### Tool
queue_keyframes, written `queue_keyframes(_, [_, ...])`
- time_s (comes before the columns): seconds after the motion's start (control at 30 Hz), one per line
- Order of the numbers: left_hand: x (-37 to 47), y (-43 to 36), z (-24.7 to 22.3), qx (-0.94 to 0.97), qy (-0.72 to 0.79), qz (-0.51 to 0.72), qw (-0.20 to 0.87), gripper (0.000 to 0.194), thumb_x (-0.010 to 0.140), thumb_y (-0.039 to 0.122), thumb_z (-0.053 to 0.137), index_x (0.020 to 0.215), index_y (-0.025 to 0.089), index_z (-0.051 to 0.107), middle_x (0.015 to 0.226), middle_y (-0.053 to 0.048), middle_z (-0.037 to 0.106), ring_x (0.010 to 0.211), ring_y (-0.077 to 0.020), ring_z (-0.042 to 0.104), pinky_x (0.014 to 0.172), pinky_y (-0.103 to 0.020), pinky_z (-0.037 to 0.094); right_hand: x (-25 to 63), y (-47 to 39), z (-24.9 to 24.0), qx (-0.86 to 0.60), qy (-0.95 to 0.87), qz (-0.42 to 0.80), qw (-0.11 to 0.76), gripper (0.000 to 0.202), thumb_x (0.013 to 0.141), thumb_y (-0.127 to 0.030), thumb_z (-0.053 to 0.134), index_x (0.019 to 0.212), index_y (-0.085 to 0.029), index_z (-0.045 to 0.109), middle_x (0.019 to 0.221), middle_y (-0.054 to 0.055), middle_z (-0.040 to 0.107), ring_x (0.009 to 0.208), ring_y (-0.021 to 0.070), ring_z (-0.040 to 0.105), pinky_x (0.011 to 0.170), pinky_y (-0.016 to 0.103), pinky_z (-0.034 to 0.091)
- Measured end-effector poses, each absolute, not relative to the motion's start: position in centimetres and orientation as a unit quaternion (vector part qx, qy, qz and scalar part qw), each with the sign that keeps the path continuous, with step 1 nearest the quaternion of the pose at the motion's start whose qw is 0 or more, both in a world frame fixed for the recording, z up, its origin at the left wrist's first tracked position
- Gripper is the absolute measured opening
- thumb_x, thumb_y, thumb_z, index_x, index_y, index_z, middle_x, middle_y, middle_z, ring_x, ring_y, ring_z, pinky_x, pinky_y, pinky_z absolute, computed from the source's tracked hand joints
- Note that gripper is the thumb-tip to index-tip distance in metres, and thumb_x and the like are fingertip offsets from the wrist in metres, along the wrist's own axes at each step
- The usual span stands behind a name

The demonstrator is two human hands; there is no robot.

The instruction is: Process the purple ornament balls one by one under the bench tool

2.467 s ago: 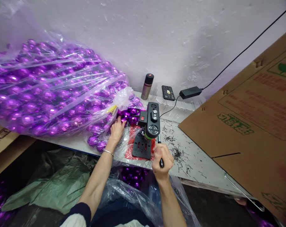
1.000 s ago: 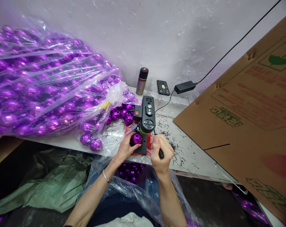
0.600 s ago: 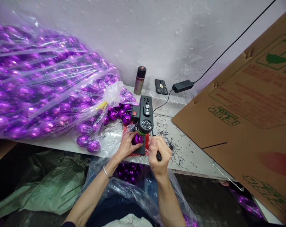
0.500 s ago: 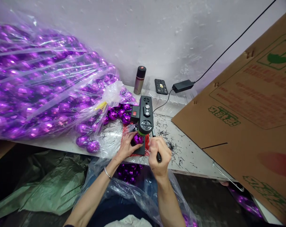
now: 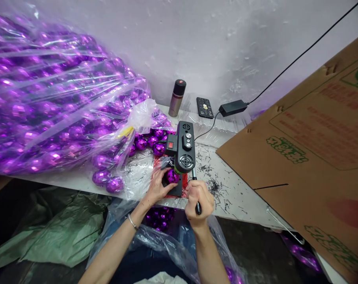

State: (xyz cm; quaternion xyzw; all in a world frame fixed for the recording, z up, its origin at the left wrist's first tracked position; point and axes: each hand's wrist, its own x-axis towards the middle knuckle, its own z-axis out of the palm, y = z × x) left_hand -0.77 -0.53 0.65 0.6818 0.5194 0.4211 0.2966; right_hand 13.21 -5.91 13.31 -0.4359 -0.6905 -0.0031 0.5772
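Note:
My left hand (image 5: 159, 186) grips a shiny purple faceted ball (image 5: 172, 176) between thumb and fingers, on the dark base of a small black bench press (image 5: 185, 148). The press head, with two round vents and a red switch on its side box, covers the ball's upper edge. My right hand (image 5: 200, 200) is wrapped round the black-tipped lever (image 5: 198, 208) at the press's right side. Under the base lies a red sheet (image 5: 185, 179).
A large clear bag of purple balls (image 5: 49, 102) fills the left, several loose balls (image 5: 114, 184) beside it. Behind stand a bottle (image 5: 177, 98), a phone (image 5: 204, 107) and a power adapter (image 5: 233, 107). A cardboard box (image 5: 309, 165) leans at right. Black scraps (image 5: 216, 187) litter the table.
My right hand and the lever have come slightly lower and nearer to me. My left hand stays on the ball under the press. The view has shifted a little.

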Motion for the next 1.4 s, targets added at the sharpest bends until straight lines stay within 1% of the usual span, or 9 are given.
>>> queue_keyframes(0.17, [-0.7,-0.7,0.8,0.679,0.517,0.426,0.302,0.059,0.079,0.041,0.083,0.131,0.023,0.062,0.124,-0.011,0.072,0.122,-0.0319,0.064,0.111,-0.053,0.046,13.1,-5.9,11.3,-0.435,-0.682,-0.019,0.588,0.027,0.098,-0.012,0.045,0.073,-0.021,0.051,0.068,0.0,0.058,0.061,0.0114,0.054,0.057,0.026,0.041])
queue_keyframes(0.37, [-0.6,-0.8,0.7,0.674,0.516,0.434,0.303,0.058,0.078,0.041,0.084,0.13,0.023,0.063,0.123,-0.011,0.071,0.121,-0.032,0.064,0.11,-0.052,0.047,12.8,-5.5,9.3,-0.422,-0.668,-0.044,0.612,0.031,0.102,-0.017,0.038,0.072,-0.022,0.048,0.071,0.0,0.056,0.062,0.0115,0.054,0.06,0.027,0.045])
queue_keyframes(0.67, [-0.5,-0.9,0.5,0.672,0.514,0.438,0.306,0.058,0.078,0.038,0.084,0.13,0.022,0.063,0.124,-0.01,0.071,0.123,-0.0311,0.064,0.109,-0.051,0.048,13.0,-5.4,8.3,-0.419,-0.671,-0.056,0.609,0.032,0.103,-0.017,0.035,0.073,-0.023,0.045,0.071,-0.002,0.052,0.059,0.0112,0.051,0.061,0.028,0.045])
queue_keyframes(0.9, [-0.5,-0.8,0.5,0.671,0.525,0.43,0.298,0.059,0.077,0.039,0.085,0.13,0.024,0.064,0.124,-0.009,0.072,0.126,-0.0325,0.062,0.111,-0.053,0.047,13.3,-5.1,7.7,-0.409,-0.676,-0.061,0.61,0.032,0.105,-0.021,0.033,0.076,-0.023,0.046,0.071,-0.001,0.052,0.06,0.012,0.05,0.062,0.029,0.046])
queue_keyframes(1.03, [-0.5,-0.8,0.4,0.665,0.524,0.437,0.304,0.059,0.076,0.039,0.085,0.128,0.023,0.064,0.124,-0.01,0.072,0.125,-0.0325,0.063,0.111,-0.053,0.047,13.5,-4.7,7.4,-0.383,-0.703,-0.077,0.595,0.034,0.106,-0.026,0.034,0.074,-0.023,0.047,0.07,-0.001,0.054,0.059,0.012,0.05,0.057,0.027,0.044])
queue_keyframes(1.1, [-0.5,-0.7,0.3,0.663,0.521,0.439,0.311,0.059,0.076,0.039,0.085,0.128,0.022,0.064,0.124,-0.01,0.072,0.123,-0.0318,0.064,0.11,-0.052,0.048,13.4,-4.5,7.6,-0.369,-0.708,-0.084,0.597,0.036,0.106,-0.026,0.035,0.072,-0.023,0.048,0.069,-0.001,0.054,0.059,0.0119,0.05,0.056,0.027,0.044])
queue_keyframes(1.2, [-0.5,-0.5,0.2,0.663,0.518,0.439,0.316,0.059,0.075,0.039,0.086,0.128,0.023,0.064,0.124,-0.01,0.072,0.123,-0.0315,0.064,0.11,-0.052,0.048,13.2,-4.7,9.3,-0.39,-0.681,-0.065,0.616,0.036,0.103,-0.019,0.036,0.07,-0.022,0.048,0.067,-0.001,0.054,0.058,0.0118,0.051,0.056,0.027,0.043])
queue_keyframes(1.3, [-0.5,-0.2,0.3,0.664,0.52,0.438,0.313,0.06,0.074,0.039,0.087,0.128,0.023,0.065,0.125,-0.01,0.072,0.125,-0.0331,0.064,0.11,-0.054,0.048,12.8,-5.0,12.4,-0.422,-0.651,-0.007,0.631,0.035,0.1,-0.01,0.041,0.068,-0.021,0.047,0.064,-0.002,0.052,0.062,0.0117,0.055,0.057,0.026,0.041])
queue_keyframes(1.4, [-0.5,-0.4,0.9,0.659,0.522,0.449,0.303,0.06,0.076,0.039,0.087,0.128,0.022,0.063,0.126,-0.012,0.072,0.124,-0.033,0.066,0.108,-0.053,0.051,12.7,-5.1,15.3,-0.449,-0.637,0.053,0.625,0.035,0.099,-0.01,0.045,0.066,-0.021,0.047,0.063,-0.002,0.051,0.064,0.0121,0.056,0.061,0.028,0.042])
